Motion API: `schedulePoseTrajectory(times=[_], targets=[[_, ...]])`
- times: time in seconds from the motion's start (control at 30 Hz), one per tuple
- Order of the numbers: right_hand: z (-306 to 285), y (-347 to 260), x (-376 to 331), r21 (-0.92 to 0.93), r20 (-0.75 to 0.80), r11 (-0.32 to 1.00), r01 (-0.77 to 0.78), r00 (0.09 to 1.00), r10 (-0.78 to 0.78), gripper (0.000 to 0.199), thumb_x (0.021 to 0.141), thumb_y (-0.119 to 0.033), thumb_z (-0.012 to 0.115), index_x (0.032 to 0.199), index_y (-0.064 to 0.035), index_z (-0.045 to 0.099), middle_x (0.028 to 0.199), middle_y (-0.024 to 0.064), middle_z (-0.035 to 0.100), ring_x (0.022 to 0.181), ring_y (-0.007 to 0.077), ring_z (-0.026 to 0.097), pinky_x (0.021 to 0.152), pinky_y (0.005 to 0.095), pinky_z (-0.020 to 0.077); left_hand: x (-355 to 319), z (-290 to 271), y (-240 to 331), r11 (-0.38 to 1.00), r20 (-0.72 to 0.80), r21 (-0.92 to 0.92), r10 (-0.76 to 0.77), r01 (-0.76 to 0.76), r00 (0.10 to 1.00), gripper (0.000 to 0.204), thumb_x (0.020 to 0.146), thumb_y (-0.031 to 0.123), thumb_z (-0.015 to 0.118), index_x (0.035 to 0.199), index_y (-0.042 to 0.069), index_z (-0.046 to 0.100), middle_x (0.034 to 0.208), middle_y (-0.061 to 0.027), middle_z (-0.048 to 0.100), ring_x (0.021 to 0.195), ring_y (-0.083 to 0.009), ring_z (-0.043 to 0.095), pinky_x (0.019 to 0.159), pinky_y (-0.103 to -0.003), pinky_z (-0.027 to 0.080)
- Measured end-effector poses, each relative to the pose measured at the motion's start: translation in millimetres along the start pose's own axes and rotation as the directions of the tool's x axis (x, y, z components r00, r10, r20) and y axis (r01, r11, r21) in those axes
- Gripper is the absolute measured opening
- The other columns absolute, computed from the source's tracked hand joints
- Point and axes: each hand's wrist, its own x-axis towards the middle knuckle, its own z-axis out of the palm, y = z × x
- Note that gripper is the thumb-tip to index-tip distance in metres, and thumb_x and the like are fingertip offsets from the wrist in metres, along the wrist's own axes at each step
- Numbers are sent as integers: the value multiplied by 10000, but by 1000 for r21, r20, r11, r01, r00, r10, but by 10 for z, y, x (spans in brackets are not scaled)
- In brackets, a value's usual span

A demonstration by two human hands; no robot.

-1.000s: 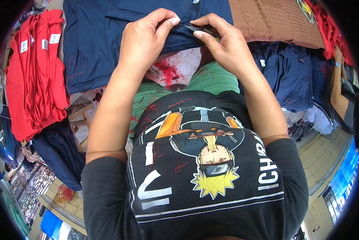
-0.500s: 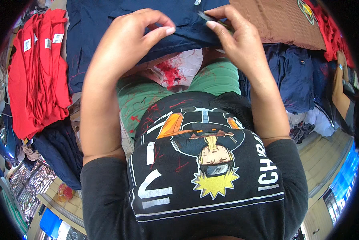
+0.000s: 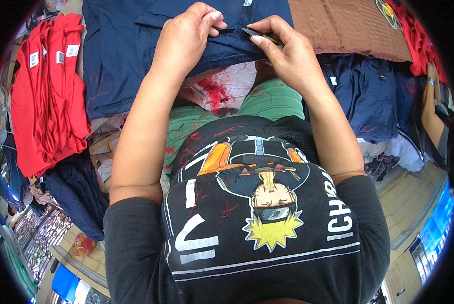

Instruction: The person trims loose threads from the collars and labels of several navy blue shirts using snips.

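Closer together than in the previous frame, the left hand [image 3: 186, 33] has swung inward with its fingers drawn in, and the right hand [image 3: 295, 53] has shifted left. Its grip is pinched around small dark snips [image 3: 248, 32], blades toward the other hand; the left grip is narrow, though whether it pinches thread or fabric cannot be told. Beneath both lies the navy cloth [image 3: 120, 61], partly hidden by the left hand and wrist. Brown cloth [image 3: 343, 30] sits just right of it, topped by a yellow-green loop [image 3: 387, 14]. At far left hang red garments [image 3: 47, 106] with white tags, and navy garments [image 3: 363, 101] bunch below the brown cloth. Red threads [image 3: 214, 91] litter the lap area; another person's arm [image 3: 429, 116] shows at far right.
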Motion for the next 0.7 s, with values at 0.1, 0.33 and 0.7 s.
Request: schedulePoseTrajectory(times=[0.1, 0.33, 0.7], targets=[[5, -1, 1, -2, -2, 1000, 3, 1000, -3, 200, 884, -127, 656, 1056, -26, 633, 942, 62, 680, 844, 114, 611, 761, 263, 481, -10, -11, 42, 998, -18, -46, -36, 35, 999, 147, 910, 90, 589, 985, -11, 667, 822, -27, 696, 725, -105, 619, 667, -247, 489], [-1, -3, 1, 31, 7, 999, 6, 1000, -6, 203, 886, -126, 652, 1058, -20, 629, 946, 70, 681, 862, 120, 621, 777, 269, 486, -155, 36, -198, 982, -18, -53, 181, -182, 983, 212, 836, 103, 704, 1042, 63, 677, 1000, -53, 703, 841, -137, 689, 747, -262, 540], [1, 12, 7, 0, 2, 1000, 19, 1000, -19, 214, 885, -135, 657, 1067, -25, 631, 950, 65, 682, 856, 113, 617, 776, 266, 486, -181, 87, -80, 942, -132, 212, 291, -260, 948, 137, 835, 147, 709, 939, 59, 724, 890, -52, 723, 786, -129, 687, 711, -241, 534]])
